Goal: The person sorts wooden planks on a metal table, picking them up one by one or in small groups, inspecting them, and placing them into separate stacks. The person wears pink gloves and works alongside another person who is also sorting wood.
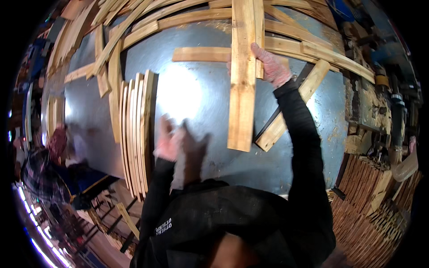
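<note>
My right hand (pixel 273 68) is closed round a long wooden board (pixel 242 89), with the thumb on its right edge and fingertips just showing at its left edge. The board points away from me over the metal table (pixel 214 165), overlapping a narrower strip (pixel 259 35) along its right side. My left hand (pixel 167 142) is raised over the table, blurred, with fingers apart and nothing visible in it. Just left of it, several boards (pixel 137 129) stand on edge in a tight row. A short board (pixel 201 54) lies crosswise beyond, partly hidden by the held board.
Loose strips (pixel 178 20) pile up across the table's far side. A slanted board (pixel 292 109) lies under my right forearm. Stacked wood (pixel 362 187) stands at the lower right, with machinery (pixel 380 107) above it. Another person (pixel 47 172) is at the left.
</note>
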Demonstrator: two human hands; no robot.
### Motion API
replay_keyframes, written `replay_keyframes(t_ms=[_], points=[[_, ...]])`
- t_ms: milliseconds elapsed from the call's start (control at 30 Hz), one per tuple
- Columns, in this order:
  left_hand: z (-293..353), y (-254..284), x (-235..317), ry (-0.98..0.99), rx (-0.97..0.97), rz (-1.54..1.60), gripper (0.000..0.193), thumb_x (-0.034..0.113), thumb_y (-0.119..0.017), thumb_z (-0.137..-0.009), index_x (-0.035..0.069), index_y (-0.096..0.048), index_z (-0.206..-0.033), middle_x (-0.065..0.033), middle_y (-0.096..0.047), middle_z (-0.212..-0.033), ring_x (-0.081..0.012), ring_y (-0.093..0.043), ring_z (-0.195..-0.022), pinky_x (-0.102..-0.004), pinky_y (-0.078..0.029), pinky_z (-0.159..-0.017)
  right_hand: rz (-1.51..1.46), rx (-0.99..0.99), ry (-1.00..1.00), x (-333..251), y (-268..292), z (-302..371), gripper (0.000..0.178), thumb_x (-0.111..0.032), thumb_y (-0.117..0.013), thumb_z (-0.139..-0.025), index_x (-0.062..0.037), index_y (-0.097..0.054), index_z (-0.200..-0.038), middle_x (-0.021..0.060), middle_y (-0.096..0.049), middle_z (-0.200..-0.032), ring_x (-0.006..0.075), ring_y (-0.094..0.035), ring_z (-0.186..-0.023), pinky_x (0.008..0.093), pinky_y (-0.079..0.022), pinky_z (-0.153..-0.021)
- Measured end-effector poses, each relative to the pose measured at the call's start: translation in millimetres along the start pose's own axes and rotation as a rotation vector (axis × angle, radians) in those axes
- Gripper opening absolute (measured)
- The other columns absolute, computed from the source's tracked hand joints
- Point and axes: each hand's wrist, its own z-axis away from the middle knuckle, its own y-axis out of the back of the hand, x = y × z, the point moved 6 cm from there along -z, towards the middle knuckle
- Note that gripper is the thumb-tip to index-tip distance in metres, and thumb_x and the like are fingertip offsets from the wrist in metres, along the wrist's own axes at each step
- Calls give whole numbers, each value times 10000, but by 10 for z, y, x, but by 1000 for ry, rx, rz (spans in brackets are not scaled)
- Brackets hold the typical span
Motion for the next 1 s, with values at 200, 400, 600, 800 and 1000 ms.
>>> replay_keyframes(t_ms=[200,400,600,800,1000], points=[[-259,-1087,-45,481,-319,482,493,211,-632,-916,29,-508,-1357,-120,-646,-1145,-210,-622,-1022,-351,-501,-927,143,248,-31,1175,-154,-88,776,-646,-544,-892,1,-510,-1319,147,-656,-1144,240,-673,-999,353,-565,-861],[14,-88,99,3,44,-711,472,191,-702,-849,3,-563,-1260,-150,-691,-990,-268,-681,-878,-354,-542,-781,349,336,-337,1007,-216,602,544,-556,-599,-918,-43,-525,-1087,138,-662,-898,236,-679,-703,412,-593,-645],[792,1750,-547,-66,549,-1370,805,367,-778,-746,54,-431,-1402,-247,-588,-1206,-407,-604,-1052,-487,-521,-837,-84,211,-317,925,-653,962,711,-535,-588,-929,-6,-431,-1376,132,-659,-893,233,-682,-760,418,-590,-701],[345,782,270,-307,483,-1557,940,336,-787,-712,-18,-335,-1456,-285,-412,-1427,-450,-449,-1280,-520,-402,-1027,-310,15,-199,913,-1009,1035,799,-561,-561,-931,3,-335,-1450,156,-649,-891,248,-682,-766,405,-580,-712],[-260,-712,144,290,-387,391,641,292,-768,-845,68,-449,-1355,-146,-598,-1093,-257,-621,-1031,-338,-564,-832,-71,169,-334,852,-1343,1049,613,-450,-652,-911,7,-543,-1304,152,-679,-917,234,-683,-796,363,-565,-729]])
